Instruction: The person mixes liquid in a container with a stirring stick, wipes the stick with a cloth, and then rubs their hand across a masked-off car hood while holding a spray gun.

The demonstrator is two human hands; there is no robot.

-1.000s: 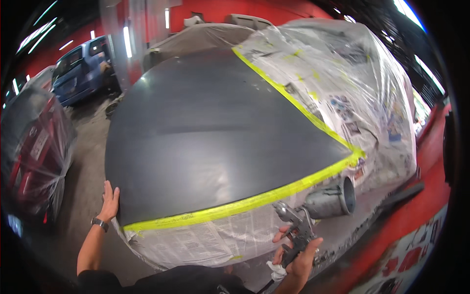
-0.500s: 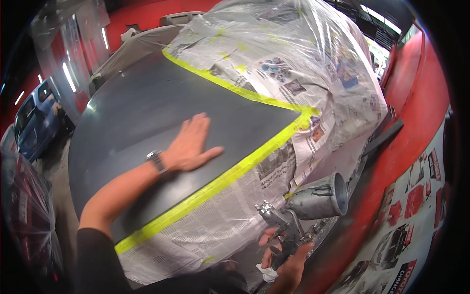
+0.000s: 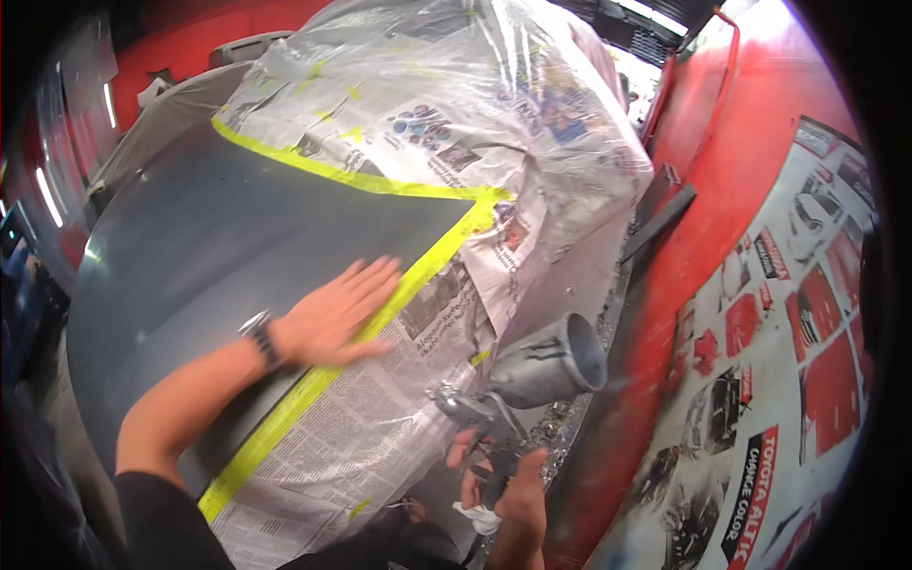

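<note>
My left hand (image 3: 337, 313) lies flat with its fingers stretched on the dark grey car hood (image 3: 209, 237), reaching over the yellow-green masking tape (image 3: 275, 418) along the hood's edge. In my right hand (image 3: 521, 494) is a spray gun (image 3: 480, 413) with a big grey metal cup (image 3: 543, 361), tilted so that the cup's round end faces right. Dark paint streaks mark the cup. A crumpled white cloth or tissue (image 3: 480, 518) shows beside the right hand; whether the fingers hold it I cannot tell. Newspaper sheets (image 3: 304, 475) cover the car's side beneath the tape.
Clear plastic film (image 3: 532, 57) and more newspaper wrap the car's upper part. A red wall (image 3: 750, 180) rises on the right, with a printed banner (image 3: 722, 408) along it. A dark bar (image 3: 660, 223) leans near the wall. Another covered vehicle (image 3: 180, 114) stands behind, on the left.
My view has swung to the right, so the car sits farther left. The left hand has slid over the hood toward the taped edge. The spray gun stays in my right hand.
</note>
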